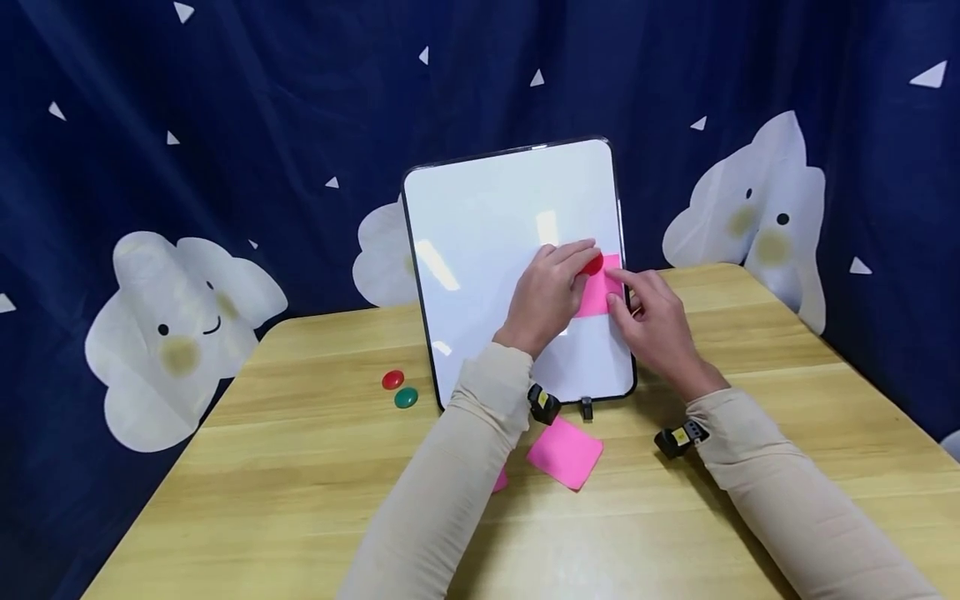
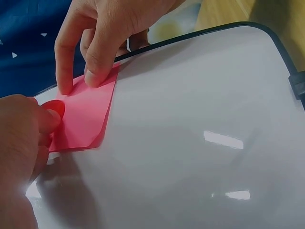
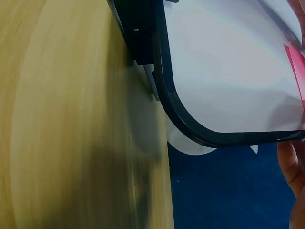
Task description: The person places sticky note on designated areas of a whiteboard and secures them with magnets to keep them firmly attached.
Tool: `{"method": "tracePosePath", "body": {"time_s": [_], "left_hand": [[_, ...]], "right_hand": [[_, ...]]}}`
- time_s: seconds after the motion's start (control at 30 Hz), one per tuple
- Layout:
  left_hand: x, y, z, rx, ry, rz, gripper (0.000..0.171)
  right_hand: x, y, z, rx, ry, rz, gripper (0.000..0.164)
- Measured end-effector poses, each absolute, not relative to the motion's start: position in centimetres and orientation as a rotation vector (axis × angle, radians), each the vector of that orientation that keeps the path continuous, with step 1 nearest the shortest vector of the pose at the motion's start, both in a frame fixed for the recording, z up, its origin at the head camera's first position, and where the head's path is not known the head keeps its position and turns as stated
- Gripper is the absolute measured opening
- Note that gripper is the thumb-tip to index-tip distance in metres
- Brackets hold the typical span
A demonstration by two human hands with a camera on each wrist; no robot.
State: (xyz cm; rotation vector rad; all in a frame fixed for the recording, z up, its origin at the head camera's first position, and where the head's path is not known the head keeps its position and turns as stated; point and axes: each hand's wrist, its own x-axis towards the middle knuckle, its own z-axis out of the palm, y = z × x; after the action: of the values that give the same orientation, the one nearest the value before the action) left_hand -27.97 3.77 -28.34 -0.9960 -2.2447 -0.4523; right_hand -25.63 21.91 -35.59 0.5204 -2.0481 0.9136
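Note:
A whiteboard [image 1: 487, 217] with a black frame stands propped on the table. Against its right side lies a pink sticky note [image 1: 594, 300], its lower edge lifted slightly off the surface. My left hand [image 1: 546, 292] pinches a round red magnet [image 2: 57, 107] at the note's upper left part. On the note's right side, my right hand [image 1: 658, 323] presses with thumb and index finger; its other fingers curl behind the board's edge, as the left wrist view shows. The right wrist view catches only parts of the right hand and a strip of the note.
Another pink sticky note [image 1: 566, 452] lies before the board, and a pink corner [image 1: 500, 481] shows beside my left sleeve. A red magnet [image 1: 393, 379] and a green magnet [image 1: 406, 397] lie left of the board on the wooden table [image 1: 300, 475]. A dark blue curtain [image 1: 300, 100] hangs behind.

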Motion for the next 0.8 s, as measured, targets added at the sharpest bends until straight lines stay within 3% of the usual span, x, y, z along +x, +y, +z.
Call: {"method": "tracePosePath", "body": {"time_s": [0.47, 0.8], "left_hand": [[-27.99, 3.86, -27.40, -0.957, -2.252, -0.112, 0.046], [-28.09, 3.97, -27.58, -0.938, -2.223, -0.069, 0.043]], "right_hand": [[-25.70, 22.00, -35.69, 0.525, -2.053, 0.909, 0.038], [-25.67, 21.95, -35.68, 0.530, -2.043, 0.910, 0.038]]}}
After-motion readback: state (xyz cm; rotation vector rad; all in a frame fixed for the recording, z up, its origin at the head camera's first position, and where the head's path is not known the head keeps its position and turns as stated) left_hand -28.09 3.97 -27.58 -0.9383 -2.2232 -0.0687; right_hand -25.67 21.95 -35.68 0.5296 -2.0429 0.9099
